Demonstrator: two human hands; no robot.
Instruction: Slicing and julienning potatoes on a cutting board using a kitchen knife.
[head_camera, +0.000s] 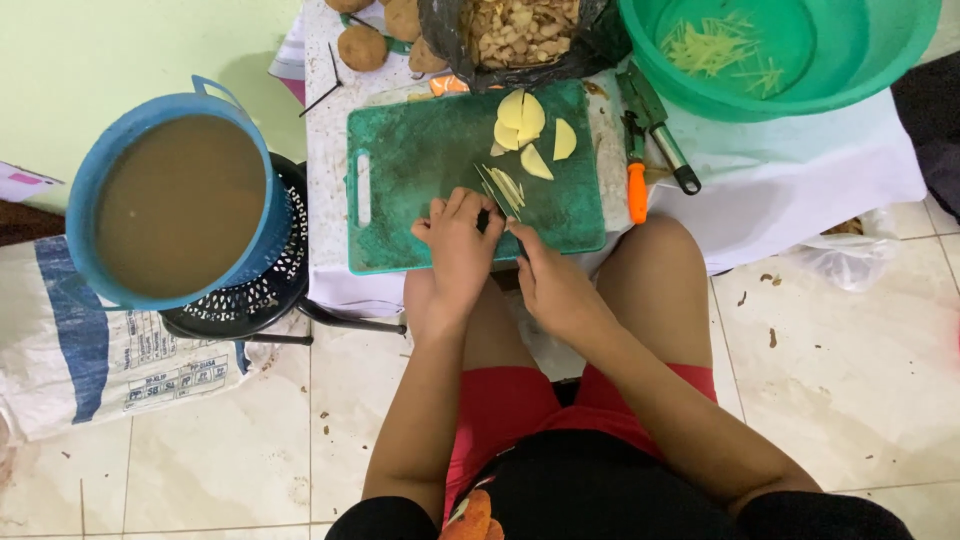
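**Cutting strips on the green board**

Head view: the person is sitting at a low bench (800, 190) covered in white cloth, working at the centre of the frame. The left hand (455, 245) is pressing down on the green board (420, 160), fingers curled and bunched over a small stack of pale strips (505, 187). The right hand (548, 280) is closing around what looks like a knife handle just beside it; the blade is mostly hidden, so I cannot tell how it is angled. Pale slices (525, 130) are lying above the strips, near the board's upper middle.

Judging the risks: the left fingertips are sitting very near the cutting line, so a slip on the wet-looking board could be nicking them. The board is overhanging the bench's near edge a little, so hard pressure there could be tipping it toward the lap.

Around it: a green basin (860, 70) holding cut strips is sitting at upper right, a black bag of peels (520, 35) at top centre, and round brown tubers (362, 47) at upper left of it. An orange-handled tool (637, 190) and a peeler (660, 130) are lying right of the board, crowding that side. A blue bucket (90, 180) of murky water is standing on a black stool at left.
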